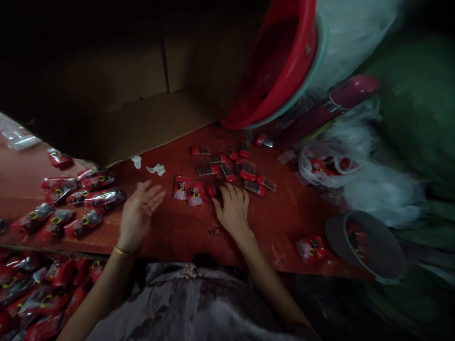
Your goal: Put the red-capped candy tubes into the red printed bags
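Note:
My left hand (140, 213) hovers over the red tabletop, palm turned inward and fingers loosely apart, with nothing in it. To its right lie two flat red printed packets (189, 190) side by side. My right hand (233, 208) reaches down with thumb and fingers spread, its fingertips at a small item with a red cap (211, 191), partly hidden by the fingers. Beyond that hand are several small clear cases with red ends and dark dotted contents (246, 169). A small ring-like loop (213, 231) rests on the table near my right wrist.
A large open cardboard box (152, 123) stands at the back. Tilted red basin (302, 71), pink bottle (351, 92), plastic bag (313, 166) and grey bucket (336, 237) are on the right. Wrapped red packs (83, 222) cover the left; scraps of white paper (156, 169) lie mid-table.

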